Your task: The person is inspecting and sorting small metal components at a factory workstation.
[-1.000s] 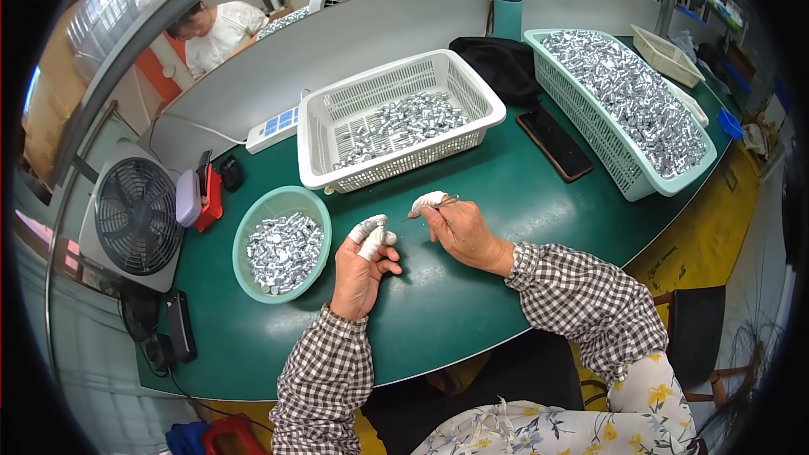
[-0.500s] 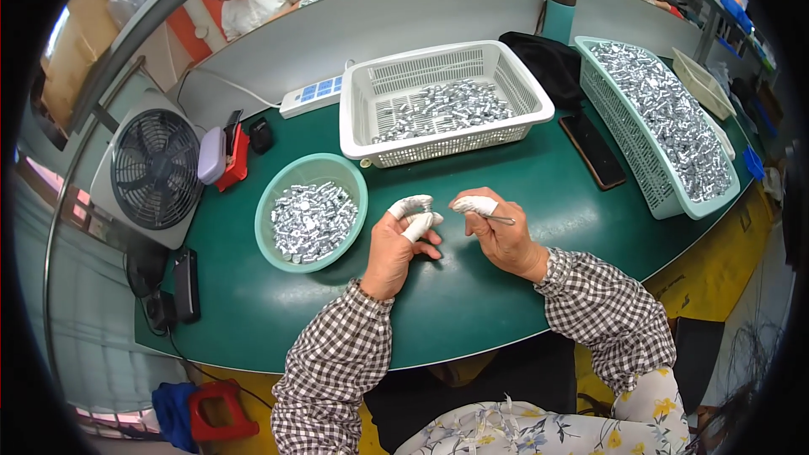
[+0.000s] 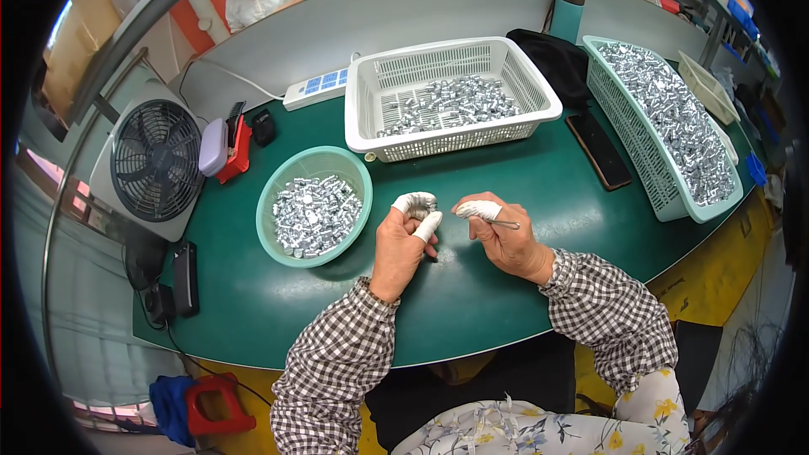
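My left hand [image 3: 399, 251], with white coverings on its thumb and forefinger, pinches a small silvery metal part [image 3: 433, 207]. Facing it just to the right, my right hand [image 3: 511, 243] grips a thin metal tool [image 3: 507, 224] whose rear end sticks out past the fingers. A white covering wraps the right forefinger too; the tool's tip is too small to make out. Left of my hands stands a light green bowl [image 3: 307, 162] holding many silvery metal parts [image 3: 316, 215]. Beyond them a white plastic basket [image 3: 472, 144] holds more such parts.
A long green basket [image 3: 628, 131] heaped with metal parts stands at the right, beside a phone [image 3: 598, 152]. A fan [image 3: 158, 160], red box [image 3: 238, 152], power strip [image 3: 316, 90] and teal bottle [image 3: 565, 15] edge the green table [image 3: 472, 320]. People sit beyond the partition [image 3: 404, 13].
My left thumb and forefinger have closed around the small metal part, where they were flatter before. The right hand keeps nearly the same pose. The whole view has shifted slightly.
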{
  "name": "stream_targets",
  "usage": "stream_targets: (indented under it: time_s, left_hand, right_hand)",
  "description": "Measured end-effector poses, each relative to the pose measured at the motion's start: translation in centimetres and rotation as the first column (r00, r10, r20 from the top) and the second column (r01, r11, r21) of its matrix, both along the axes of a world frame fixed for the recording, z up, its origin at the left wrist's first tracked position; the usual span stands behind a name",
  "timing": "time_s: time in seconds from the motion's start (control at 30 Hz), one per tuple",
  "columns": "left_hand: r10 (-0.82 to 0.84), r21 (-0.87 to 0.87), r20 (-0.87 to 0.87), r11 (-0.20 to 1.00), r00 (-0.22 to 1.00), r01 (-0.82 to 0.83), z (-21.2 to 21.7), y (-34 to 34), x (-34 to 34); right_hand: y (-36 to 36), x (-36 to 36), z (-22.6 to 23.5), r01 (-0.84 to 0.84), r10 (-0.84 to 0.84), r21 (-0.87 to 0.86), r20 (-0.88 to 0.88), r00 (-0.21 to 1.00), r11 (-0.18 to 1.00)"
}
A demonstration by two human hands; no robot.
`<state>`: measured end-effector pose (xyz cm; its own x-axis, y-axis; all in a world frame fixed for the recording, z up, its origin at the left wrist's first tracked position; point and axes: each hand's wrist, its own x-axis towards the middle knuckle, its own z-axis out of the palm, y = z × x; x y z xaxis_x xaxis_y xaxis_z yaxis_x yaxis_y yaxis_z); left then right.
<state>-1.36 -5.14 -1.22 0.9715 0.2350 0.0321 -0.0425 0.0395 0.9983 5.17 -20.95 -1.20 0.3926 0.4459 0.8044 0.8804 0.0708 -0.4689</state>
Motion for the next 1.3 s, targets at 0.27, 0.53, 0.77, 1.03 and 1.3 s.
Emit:
stream_targets:
  time_s: [0.27, 0.53, 0.77, 1.03, 1.3]
  left_hand:
    - [0.061, 0.234, 0.069, 0.969, 0.996, -0.075, -0.27, -0.24, -0.09]
    - [0.058, 0.270, 0.079, 0.960, 0.995, -0.077, 0.00, -0.42, -0.12]
    - [0.055, 0.340, 0.126, 0.936, 0.991, -0.095, -0.38, -0.30, -0.02]
    - [0.045, 0.389, 0.167, 0.915, 0.985, -0.108, -0.67, -0.23, 0.02]
    - [0.044, 0.522, 0.292, 0.830, 0.955, -0.198, -0.71, -0.37, -0.22]
  right_hand:
    - [0.09, -0.06, 0.18, -0.010, 0.010, -0.021, -0.003, 1.000, 1.000]
    - [-0.01, -0.30, 0.34, 0.001, -0.005, -0.050, -0.080, 0.997, 0.999]
    - [0.03, -0.23, 0.22, 0.004, -0.008, -0.057, -0.078, 0.997, 0.998]
    - [0.07, -0.32, 0.39, 0.013, -0.016, -0.056, -0.051, 0.999, 0.998]
    - [0.01, -0.25, 0.77, 0.091, -0.068, -0.097, 0.217, 0.974, 0.991]
